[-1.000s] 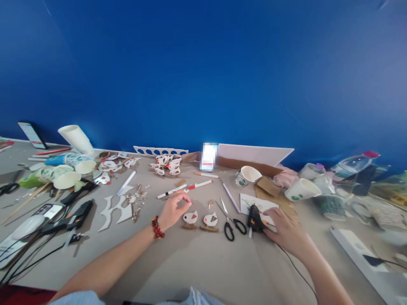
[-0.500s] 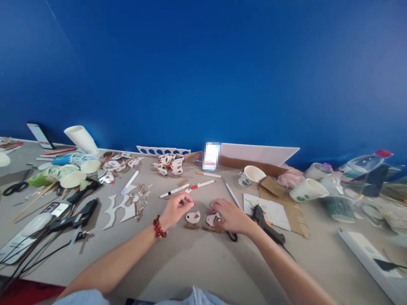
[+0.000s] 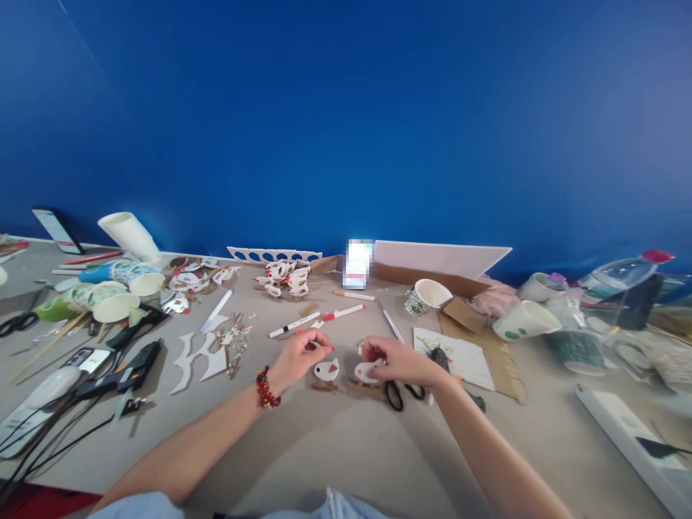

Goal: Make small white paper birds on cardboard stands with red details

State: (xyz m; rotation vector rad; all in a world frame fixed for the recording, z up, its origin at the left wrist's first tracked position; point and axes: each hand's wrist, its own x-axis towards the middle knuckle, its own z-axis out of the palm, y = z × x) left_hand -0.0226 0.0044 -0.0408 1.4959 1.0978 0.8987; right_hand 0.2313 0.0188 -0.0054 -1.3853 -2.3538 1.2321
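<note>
fingers (image 3: 373, 350) of the right hand (image 3: 397, 360) are bent in a loose, low curl over the right bird cutout (image 3: 365, 372), touching its upper side as far as the view shows, though whether they have pinched it or anything else i cannot tell. thumb and forefinger of the left hand (image 3: 296, 358) sit close to each other just above the left bird cutout (image 3: 326, 369); whether something small is between them is hidden. both white cutouts stand side by side on the grey table (image 3: 303, 458), each on a brown strip at its base. black-handled scissors (image 3: 394, 396) lie partly under the right hand, and a dark glue gun (image 3: 440, 357) is mostly covered by the right wrist, on the near edge of a drawing (image 3: 462, 358). a red bead bracelet (image 3: 267, 388) circles the left wrist. farther back are a white marker (image 3: 293, 325), a red-and-white marker (image 3: 344, 313), a pile of white shapes (image 3: 284, 278), a tilted patterned cup (image 3: 427, 296) and an upright, blurred phone (image 3: 357, 265), before a blue wall (image 3: 346, 130).
</note>
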